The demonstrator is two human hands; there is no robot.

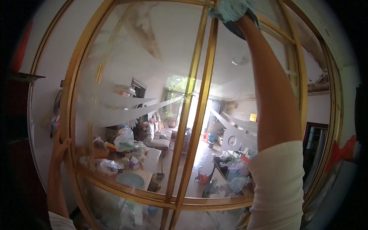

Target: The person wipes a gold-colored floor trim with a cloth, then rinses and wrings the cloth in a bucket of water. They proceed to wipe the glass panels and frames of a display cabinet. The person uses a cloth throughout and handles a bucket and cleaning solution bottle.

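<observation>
A glass door (pixel 138 72) with gold-coloured metal frame bars fills the middle of the view, with frosted patterns on its panes. My right arm is raised, and my right hand (pixel 237 17), mostly hidden, holds a pale blue-green cloth (pixel 230 10) against the upper part of the door, right of the centre bars. Something dark shows beneath the cloth at the wrist; I cannot tell what it is. Low on the left, my left hand (pixel 63 146) grips the outer edge of the gold frame (pixel 69 115), its thumb on the near side.
Through the glass, a table (pixel 155 158) bears plastic bags and a blue-green basin (pixel 130 179). A sofa (pixel 161 141) and a second cluttered table (pixel 221 175) stand beyond. A red cloth or bag (pixel 340 153) hangs at the right, near the outer door frame (pixel 335 95).
</observation>
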